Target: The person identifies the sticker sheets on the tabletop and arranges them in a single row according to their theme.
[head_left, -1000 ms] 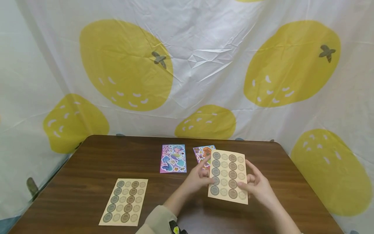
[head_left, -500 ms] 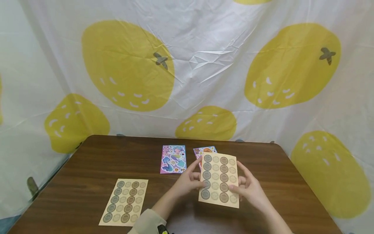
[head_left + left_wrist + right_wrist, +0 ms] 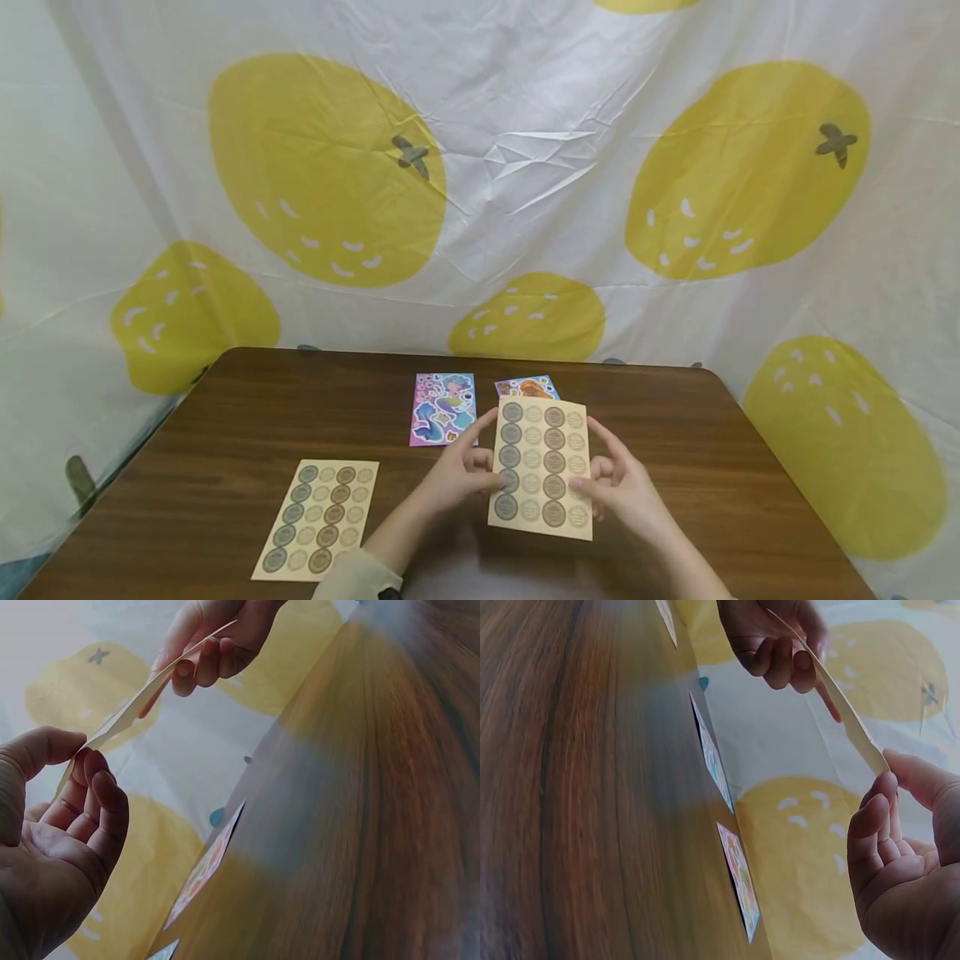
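Observation:
A cream sticker sheet (image 3: pixel 542 467) with columns of round grey, cream and brown seals is held up off the table between both hands. My left hand (image 3: pixel 459 475) pinches its left edge, thumb on the front and curled fingers behind. On the opposite edge my right hand (image 3: pixel 626 492) grips the same way, its index finger stretched up along the side. Seen edge-on in the left wrist view, the sheet (image 3: pixel 124 716) bends slightly. Behind it, a colourful sticker sheet (image 3: pixel 527 387) with an orange figure is partly hidden.
A mermaid sticker sheet (image 3: pixel 442 408) lies at the back middle of the brown wooden table (image 3: pixel 300 400). Another cream sheet of round seals (image 3: pixel 318 517) lies front left, its lower right corner close to the left sleeve (image 3: pixel 360 575). A lemon-print curtain (image 3: pixel 525 208) hangs behind the table.
Both hands have carried the cream sticker sheet to the left and slightly down toward me. It now covers a different part of the orange-figure sheet. The sheets on the table have stayed put.

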The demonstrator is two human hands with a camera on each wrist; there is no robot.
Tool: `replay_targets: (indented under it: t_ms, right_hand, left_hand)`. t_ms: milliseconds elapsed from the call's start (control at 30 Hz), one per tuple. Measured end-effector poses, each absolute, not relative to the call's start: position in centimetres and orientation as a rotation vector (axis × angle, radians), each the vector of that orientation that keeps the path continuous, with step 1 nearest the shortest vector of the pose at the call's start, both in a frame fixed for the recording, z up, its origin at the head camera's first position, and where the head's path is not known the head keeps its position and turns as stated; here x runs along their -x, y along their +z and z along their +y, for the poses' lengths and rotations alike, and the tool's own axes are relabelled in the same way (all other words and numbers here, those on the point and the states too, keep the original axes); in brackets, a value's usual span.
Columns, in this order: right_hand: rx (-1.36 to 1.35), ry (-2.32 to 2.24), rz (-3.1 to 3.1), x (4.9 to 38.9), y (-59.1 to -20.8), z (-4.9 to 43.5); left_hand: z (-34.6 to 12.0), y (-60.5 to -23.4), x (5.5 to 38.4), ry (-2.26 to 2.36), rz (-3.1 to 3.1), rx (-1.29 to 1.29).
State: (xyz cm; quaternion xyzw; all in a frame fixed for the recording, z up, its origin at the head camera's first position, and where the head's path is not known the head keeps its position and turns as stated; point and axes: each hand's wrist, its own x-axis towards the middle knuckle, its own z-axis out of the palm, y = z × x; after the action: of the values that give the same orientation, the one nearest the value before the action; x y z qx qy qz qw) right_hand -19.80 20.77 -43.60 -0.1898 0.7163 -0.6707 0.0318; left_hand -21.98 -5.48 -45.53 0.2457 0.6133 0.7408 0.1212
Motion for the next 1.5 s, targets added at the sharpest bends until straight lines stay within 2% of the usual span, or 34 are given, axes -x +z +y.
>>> replay_targets:
  t_ms: [1033,1500]
  right_hand:
    - [0.556,-2.018,2.157,20.0,-45.3,15.8]
    - [0.498,-1.931,2.224,19.7,-46.3,13.1]
  left_hand:
    - [-11.6,-46.1,20.3,2.039,2.047,-0.692]
    - [-14.0,-46.2,19.3,1.927,2.174,-0.565]
